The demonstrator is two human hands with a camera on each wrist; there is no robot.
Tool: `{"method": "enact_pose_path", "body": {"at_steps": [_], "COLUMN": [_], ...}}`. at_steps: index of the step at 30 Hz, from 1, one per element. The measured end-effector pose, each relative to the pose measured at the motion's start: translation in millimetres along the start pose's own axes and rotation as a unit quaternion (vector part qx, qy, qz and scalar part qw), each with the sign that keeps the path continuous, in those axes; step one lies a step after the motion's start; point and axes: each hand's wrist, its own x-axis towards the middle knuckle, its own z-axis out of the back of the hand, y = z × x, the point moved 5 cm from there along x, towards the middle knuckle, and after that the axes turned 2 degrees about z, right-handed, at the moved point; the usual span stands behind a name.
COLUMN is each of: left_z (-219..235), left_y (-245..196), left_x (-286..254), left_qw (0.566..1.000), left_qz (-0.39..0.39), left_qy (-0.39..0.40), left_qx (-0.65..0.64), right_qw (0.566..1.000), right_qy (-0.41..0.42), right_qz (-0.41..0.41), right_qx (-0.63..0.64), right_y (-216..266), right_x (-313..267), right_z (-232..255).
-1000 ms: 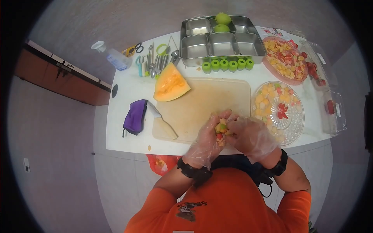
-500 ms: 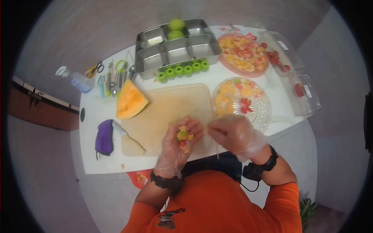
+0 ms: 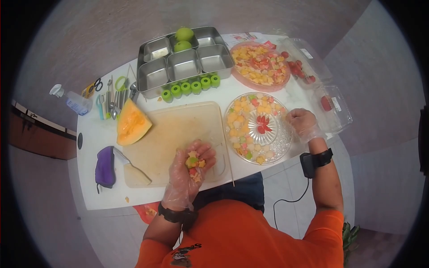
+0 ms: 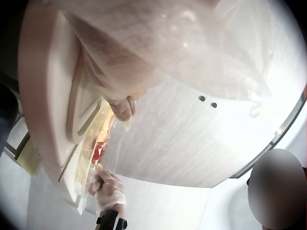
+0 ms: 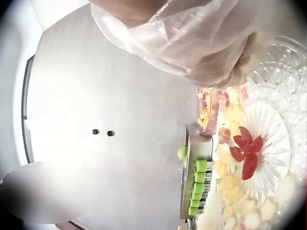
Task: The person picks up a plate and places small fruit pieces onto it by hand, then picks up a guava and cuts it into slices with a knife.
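In the head view, a pale, rectangular plastic cutting board (image 3: 170, 120) lies left of centre and a round, clear cut-glass platter (image 3: 282, 137) right of centre, presumably adjacent to shorten the fruit's travel. The left hand (image 3: 182, 173) in a clear plastic glove, palm up and loosely cupped at lower centre, bears small star-shaped, multicoloured fruit pieces (image 3: 192, 161), apparently as a tray; the likewise gloved right hand (image 3: 304, 125) bends its fingers together at the platter's right edge. The right wrist view adds a yellowish, scalloped fruit piece (image 5: 245, 76) seemingly pinched there, indistinct in the head view.
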Motion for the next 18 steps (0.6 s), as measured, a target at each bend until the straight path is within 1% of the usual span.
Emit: {"method": "enact_pose_path", "body": {"at_steps": [2,3,5,9,11,15,17,18], "left_z": [4.1,4.9,6.3,4.9,4.5,4.4,3.3,2.8], "left_y": [-0.1,0.3,0.6,0.5,0.3,0.1,-0.1,0.2], "left_x": [0.0,0.4,0.9,0.4,0.0,-0.2,-0.2,-0.7], "left_qw": [1.000,1.000,1.000,1.000,1.000,1.000,1.000,1.000], "left_qz": [0.006,0.009,0.011,0.009,0.008,0.007,0.007,0.008], "left_qy": [0.008,0.017,0.018,0.009,0.005,0.004,0.001,-0.003], "left_qx": [0.010,0.019,0.016,0.021,0.023,0.018,0.017,0.016], "right_qw": [0.998,0.998,0.996,0.999,0.998,0.995,0.986,0.986], "right_qy": [-0.015,-0.016,-0.004,0.016,0.035,0.046,0.044,0.045], "right_qz": [0.026,0.025,0.053,0.038,-0.007,0.014,0.045,0.046], "right_qx": [-0.062,-0.061,-0.068,-0.033,-0.055,-0.086,-0.153,-0.154], "right_y": [8.0,9.0,13.4,18.7,23.2,26.6,28.9,30.2], "right_x": [-2.7,-2.4,-0.5,5.5,9.2,17.2,21.1,20.8], "right_z": [-3.0,-4.1,-6.5,-6.5,-3.3,-4.2,-6.1,-5.8]}}
